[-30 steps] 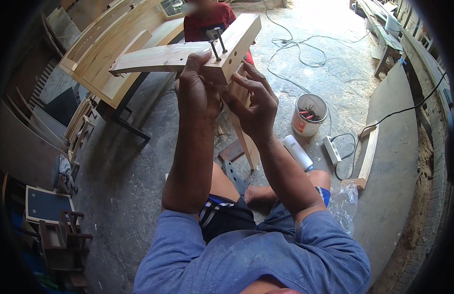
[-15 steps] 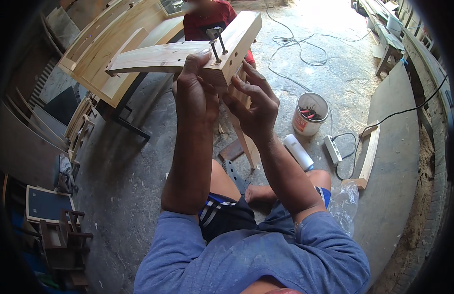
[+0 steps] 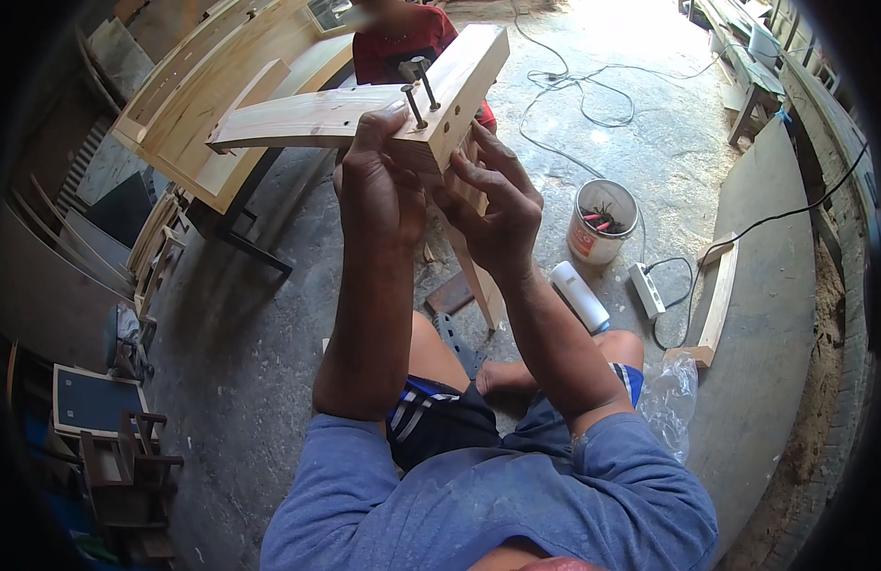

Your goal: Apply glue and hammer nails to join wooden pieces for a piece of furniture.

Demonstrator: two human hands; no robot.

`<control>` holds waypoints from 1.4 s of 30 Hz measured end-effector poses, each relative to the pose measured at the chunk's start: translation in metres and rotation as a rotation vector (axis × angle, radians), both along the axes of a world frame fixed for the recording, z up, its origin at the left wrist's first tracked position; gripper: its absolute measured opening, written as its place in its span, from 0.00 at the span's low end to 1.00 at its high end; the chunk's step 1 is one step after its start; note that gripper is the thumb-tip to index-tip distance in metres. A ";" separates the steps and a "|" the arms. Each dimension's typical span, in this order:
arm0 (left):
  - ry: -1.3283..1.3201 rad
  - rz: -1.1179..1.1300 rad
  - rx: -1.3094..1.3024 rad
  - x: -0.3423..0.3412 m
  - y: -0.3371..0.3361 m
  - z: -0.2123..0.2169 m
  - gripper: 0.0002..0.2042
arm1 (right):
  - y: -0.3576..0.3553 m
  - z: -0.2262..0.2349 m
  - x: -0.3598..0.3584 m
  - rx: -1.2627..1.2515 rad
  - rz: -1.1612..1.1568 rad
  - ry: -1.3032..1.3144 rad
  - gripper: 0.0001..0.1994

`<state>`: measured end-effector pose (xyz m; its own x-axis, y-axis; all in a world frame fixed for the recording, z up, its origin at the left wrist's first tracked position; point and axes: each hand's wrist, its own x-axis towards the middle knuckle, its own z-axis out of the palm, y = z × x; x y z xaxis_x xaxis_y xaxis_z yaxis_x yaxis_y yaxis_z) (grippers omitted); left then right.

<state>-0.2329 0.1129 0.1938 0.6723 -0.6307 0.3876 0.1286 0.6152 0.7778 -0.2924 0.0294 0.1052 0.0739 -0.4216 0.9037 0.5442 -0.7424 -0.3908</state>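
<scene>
A pale wooden frame [image 3: 303, 116] is raised in front of me, its curved board joined to a thick straight block [image 3: 457, 78]. Two long bolts, a near one [image 3: 414, 107] and a far one [image 3: 426, 84], stand partly sunk in the block. My left hand [image 3: 376, 162] is closed round the corner, thumb on top beside the near bolt. My right hand [image 3: 493, 195] is closed too, bent fingers against the block's right side and underside. Wood hides some of its fingertips, and whether they pinch anything small does not show. Another wooden leg [image 3: 483, 290] slants down below.
A person in red [image 3: 402, 38] is beyond the frame. On the floor to the right are a bucket of tools [image 3: 602, 224], a white bottle [image 3: 580, 297], a power strip [image 3: 647, 291] and cables [image 3: 593, 95]. A large wooden cabinet piece [image 3: 222, 105] stands at left.
The bolts have shifted slightly, the near one's head a little left and lower. Both hands keep nearly the same hold, and the person in red has moved slightly.
</scene>
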 end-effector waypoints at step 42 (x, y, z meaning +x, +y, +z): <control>0.121 -0.024 0.005 -0.010 -0.007 0.005 0.23 | 0.008 0.002 0.015 0.147 -0.024 -0.170 0.15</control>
<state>-0.2430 0.1063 0.1984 0.6989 -0.6485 0.3018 0.2357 0.6072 0.7588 -0.2775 0.0373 0.1073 -0.0860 -0.5494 0.8311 0.5941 -0.6979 -0.3999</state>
